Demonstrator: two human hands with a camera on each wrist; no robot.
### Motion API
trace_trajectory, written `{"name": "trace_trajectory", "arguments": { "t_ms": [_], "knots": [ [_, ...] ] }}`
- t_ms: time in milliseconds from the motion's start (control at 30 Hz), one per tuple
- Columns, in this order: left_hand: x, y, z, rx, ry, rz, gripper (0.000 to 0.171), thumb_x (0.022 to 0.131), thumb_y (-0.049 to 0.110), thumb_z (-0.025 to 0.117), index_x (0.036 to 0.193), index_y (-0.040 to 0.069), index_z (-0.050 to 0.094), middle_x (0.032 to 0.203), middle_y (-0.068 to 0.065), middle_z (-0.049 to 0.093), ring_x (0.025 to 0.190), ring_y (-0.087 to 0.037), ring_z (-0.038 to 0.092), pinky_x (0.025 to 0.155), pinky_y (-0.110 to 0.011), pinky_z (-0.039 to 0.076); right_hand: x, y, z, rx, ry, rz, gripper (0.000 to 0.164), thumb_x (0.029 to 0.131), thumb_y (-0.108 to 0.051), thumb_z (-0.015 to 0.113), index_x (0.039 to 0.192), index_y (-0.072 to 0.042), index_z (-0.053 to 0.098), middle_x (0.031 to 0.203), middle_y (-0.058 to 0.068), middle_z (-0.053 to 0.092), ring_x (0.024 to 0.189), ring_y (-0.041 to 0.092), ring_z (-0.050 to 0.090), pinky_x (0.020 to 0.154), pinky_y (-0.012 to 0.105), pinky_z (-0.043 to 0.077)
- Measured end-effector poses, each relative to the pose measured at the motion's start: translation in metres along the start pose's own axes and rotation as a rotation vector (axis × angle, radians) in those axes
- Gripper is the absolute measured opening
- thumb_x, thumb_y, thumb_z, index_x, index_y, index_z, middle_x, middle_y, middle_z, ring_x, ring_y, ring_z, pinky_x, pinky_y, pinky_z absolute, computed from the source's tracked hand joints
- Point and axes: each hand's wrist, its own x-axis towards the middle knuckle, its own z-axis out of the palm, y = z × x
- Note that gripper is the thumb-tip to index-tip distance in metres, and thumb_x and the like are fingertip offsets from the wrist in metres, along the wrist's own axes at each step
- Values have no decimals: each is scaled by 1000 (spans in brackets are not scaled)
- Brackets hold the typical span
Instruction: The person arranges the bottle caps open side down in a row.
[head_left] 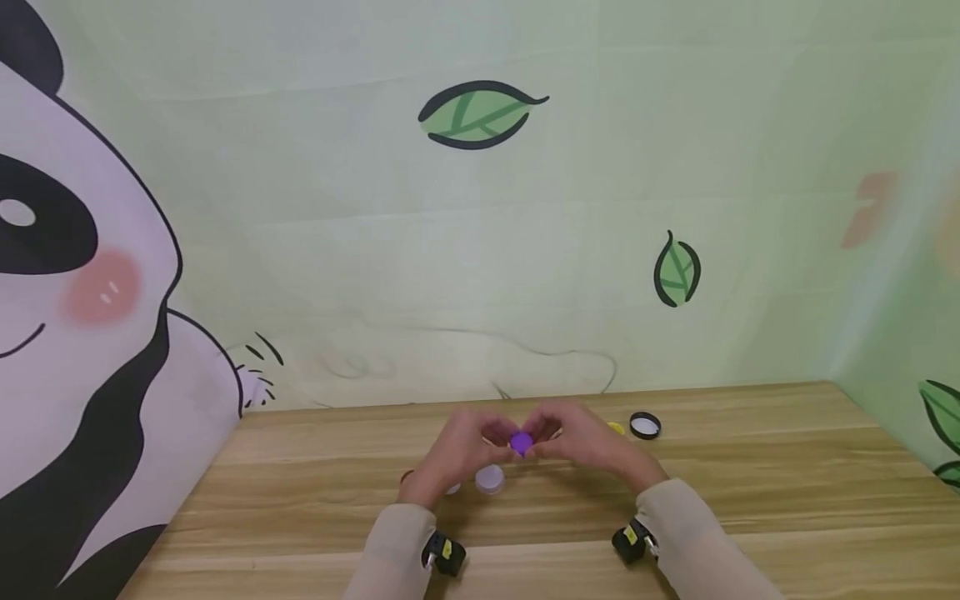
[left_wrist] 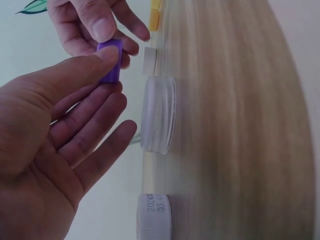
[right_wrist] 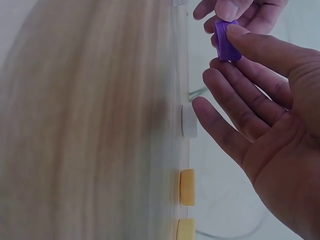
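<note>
A small purple bottle cap (head_left: 521, 442) is held up above the table between both hands. My left hand (head_left: 468, 446) pinches one side of it with thumb and fingertips. From the other side, my right hand (head_left: 573, 435) pinches it the same way. In the left wrist view the purple cap (left_wrist: 111, 61) shows edge-on, with the left thumb across it. The right wrist view shows the cap (right_wrist: 227, 41) under the right thumb, the other fingers spread loosely. Below the left hand lies a clear, ridged lid (head_left: 490, 479) on the table.
A black-rimmed lid (head_left: 645, 426) lies at the back right, beside a yellow cap (head_left: 616, 428) partly behind the right hand. The right wrist view shows yellow caps (right_wrist: 187, 187) and a white cap (right_wrist: 189, 121). A white cap with printed digits (left_wrist: 154, 217) stands near the left hand.
</note>
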Motion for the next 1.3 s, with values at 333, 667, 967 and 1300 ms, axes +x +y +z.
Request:
{"name": "trace_trajectory", "arguments": {
  "t_ms": [333, 667, 967, 1300],
  "knots": [
    [-3, 0, 2, -3, -53, -24, 20, 86, 4, 89, 105, 6, 82, 95, 0, 79, 90, -13, 74, 85, -34, 60, -1, 2, 5, 12, -52, 76, 19, 92, -9, 84, 109, -9, 74, 101, -2, 75, 96, 17, 71, 89, 38, 58],
    [-2, 0, 5, 48, -81, -6, 20, 84, 5, 90, 101, 4, 81, 93, -3, 79, 88, -16, 75, 83, -32, 60, -2, 1, 5, -6, -88, 67, 20, 91, -5, 84, 108, -5, 73, 100, 0, 75, 93, 16, 71, 87, 34, 59],
    [-2, -1, 6, 59, -108, -18, 20, 82, 5, 91, 100, 5, 81, 92, -2, 79, 84, -11, 73, 80, -29, 59, -4, 2, 5, -11, -107, 61, 21, 89, 0, 83, 107, -3, 72, 98, 2, 75, 91, 16, 70, 84, 30, 58],
    [-3, 0, 6, 100, -120, -4, 22, 80, 10, 94, 97, 9, 80, 89, 2, 78, 82, -7, 71, 82, -29, 57, -4, 0, 4, 6, -138, 71, 23, 88, 0, 84, 108, -2, 71, 98, 2, 74, 90, 17, 70, 81, 30, 58]
  ]
}}
